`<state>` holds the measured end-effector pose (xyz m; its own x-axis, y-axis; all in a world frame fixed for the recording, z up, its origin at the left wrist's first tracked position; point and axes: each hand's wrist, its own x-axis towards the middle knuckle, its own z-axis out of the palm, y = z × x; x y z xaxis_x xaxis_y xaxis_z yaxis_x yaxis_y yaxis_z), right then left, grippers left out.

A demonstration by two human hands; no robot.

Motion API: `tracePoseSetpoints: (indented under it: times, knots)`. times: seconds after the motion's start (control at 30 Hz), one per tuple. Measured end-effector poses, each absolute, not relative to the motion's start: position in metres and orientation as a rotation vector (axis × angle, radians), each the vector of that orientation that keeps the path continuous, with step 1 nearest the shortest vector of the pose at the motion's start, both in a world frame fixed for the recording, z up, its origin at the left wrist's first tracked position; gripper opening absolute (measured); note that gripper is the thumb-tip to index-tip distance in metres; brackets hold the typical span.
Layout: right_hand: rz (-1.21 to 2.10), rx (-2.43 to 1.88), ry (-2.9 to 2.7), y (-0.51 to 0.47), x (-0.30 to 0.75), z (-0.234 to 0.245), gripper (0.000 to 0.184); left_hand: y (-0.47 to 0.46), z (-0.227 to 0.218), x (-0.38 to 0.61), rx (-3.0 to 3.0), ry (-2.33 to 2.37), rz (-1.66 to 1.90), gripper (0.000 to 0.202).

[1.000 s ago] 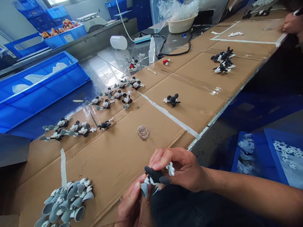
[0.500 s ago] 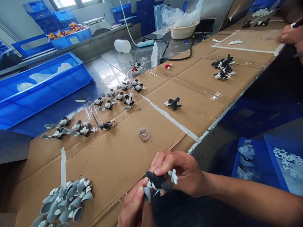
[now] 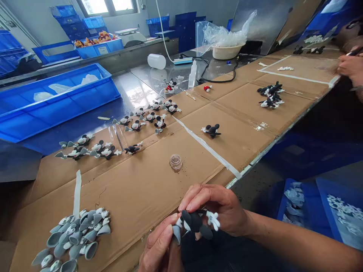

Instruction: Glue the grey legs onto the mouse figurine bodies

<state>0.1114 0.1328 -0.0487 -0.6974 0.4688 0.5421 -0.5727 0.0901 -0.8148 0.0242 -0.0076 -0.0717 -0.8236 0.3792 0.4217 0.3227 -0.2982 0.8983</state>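
Near the front edge of the cardboard-covered bench, my right hand (image 3: 218, 204) is closed around a black-and-white mouse figurine (image 3: 195, 223), with its round ears toward me and a white glove sticking out to the right. My left hand (image 3: 161, 241) pinches a grey cone-shaped piece (image 3: 176, 233) with a white glove on it, against the figurine's left side. Whether the two are joined I cannot tell. To the left lies a pile of similar grey cone pieces (image 3: 75, 238). Beyond my hands, a small clear glass dish (image 3: 176, 162) stands on the cardboard (image 3: 136, 185).
Rows of mouse figurines with cones (image 3: 136, 125) lie at the back left. One coneless figurine (image 3: 212, 130) sits past the white tape (image 3: 207, 145). A blue bin (image 3: 56, 100) stands at left, a white bottle (image 3: 193, 73) behind. Another person's hand (image 3: 350, 64) works at far right.
The figurine has turned slightly in my right hand, so its right glove shows more fully. Both hands stay close together, and the camera view has shifted a little.
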Motion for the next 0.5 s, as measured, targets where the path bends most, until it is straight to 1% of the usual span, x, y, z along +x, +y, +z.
tracePoseSetpoints:
  times: [0.07, 0.2, 0.37, 0.5]
  knots:
    - [1.645, 0.095, -1.663, 0.1345, 0.1125, -0.0476, 0.026, -0.006, -0.073, 0.0239, 1.062, 1.854, 2.332, 0.017]
    - [1.576, 0.057, -1.707, 0.1346, 0.1138, -0.0491, 0.026, -0.0042, -0.074, 0.0227, 1.22, 1.896, 2.312, 0.022]
    - [1.471, 0.08, -1.7, 0.1323, 0.113, -0.0518, 0.028, -0.0086, -0.0709, 0.0225, 1.074, 1.846, 2.269, 0.017]
    - [1.467, 0.109, -1.661, 0.131, 0.1115, -0.0522, 0.026, -0.0122, -0.0711, 0.024, 0.996, 1.847, 2.248, 0.017]
